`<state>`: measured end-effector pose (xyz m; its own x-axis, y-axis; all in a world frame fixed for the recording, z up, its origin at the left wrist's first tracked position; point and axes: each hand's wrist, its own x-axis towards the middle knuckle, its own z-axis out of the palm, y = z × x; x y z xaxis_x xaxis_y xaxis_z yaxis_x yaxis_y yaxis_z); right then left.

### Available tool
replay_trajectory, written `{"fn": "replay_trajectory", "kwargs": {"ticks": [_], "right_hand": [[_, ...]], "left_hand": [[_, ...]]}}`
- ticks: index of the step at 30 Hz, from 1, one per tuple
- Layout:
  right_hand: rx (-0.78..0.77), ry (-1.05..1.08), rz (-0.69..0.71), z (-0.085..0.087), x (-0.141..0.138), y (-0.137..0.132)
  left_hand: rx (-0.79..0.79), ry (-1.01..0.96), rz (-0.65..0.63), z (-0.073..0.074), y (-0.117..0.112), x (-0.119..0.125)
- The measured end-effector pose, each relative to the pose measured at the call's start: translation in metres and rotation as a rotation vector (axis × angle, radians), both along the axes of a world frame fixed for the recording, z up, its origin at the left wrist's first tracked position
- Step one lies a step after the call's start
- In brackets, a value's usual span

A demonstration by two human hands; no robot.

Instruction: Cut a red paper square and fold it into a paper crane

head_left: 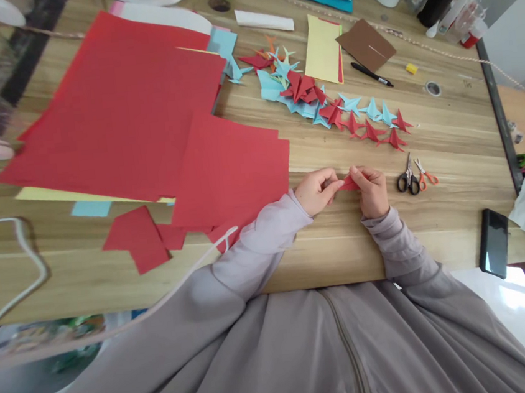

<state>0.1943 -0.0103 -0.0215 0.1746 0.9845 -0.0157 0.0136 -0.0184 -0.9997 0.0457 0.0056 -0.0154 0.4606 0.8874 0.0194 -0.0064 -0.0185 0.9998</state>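
A wood table [448,139] holds big red sheets [131,110]. Near its front edge the left hand [318,192] and right hand [373,192] curl close together. The scissors [408,179] lie beside the right hand. Both hands pinch a tiny red paper [349,183] between them.

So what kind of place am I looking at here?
Probably a paper-craft worktable, perhaps home or classroom: a wooden table strewn with red paper sheets, rows of folded paper figures, scissors, and the left hand and right hand pinching a small red piece.
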Motion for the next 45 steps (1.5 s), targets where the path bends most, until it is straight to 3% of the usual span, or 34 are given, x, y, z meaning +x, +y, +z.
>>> {"fn": "replay_trajectory", "kwargs": {"ticks": [4, 8, 11, 21, 33, 45], "right_hand": [[0.004, -0.016, 0.006, 0.000, -0.001, 0.000], [0.035, -0.045, 0.014, -0.001, 0.001, 0.001], [0.085, -0.027, -0.001, -0.001, 0.003, 0.002], [0.300, -0.154, 0.074, 0.011, -0.001, 0.000], [0.292, -0.187, 0.142, 0.012, -0.002, -0.003], [0.264, -0.221, 0.183, 0.011, -0.002, -0.004]], "left_hand": [[0.067, 0.023, 0.035, 0.000, 0.000, -0.001], [-0.020, -0.055, 0.068, -0.002, 0.000, 0.001], [-0.087, -0.138, 0.077, -0.003, 0.000, 0.001], [-0.056, -0.255, 0.228, -0.002, 0.008, -0.003], [0.095, -0.182, 0.224, -0.001, 0.007, -0.004], [0.119, -0.124, 0.189, -0.002, 0.004, -0.005]]}}
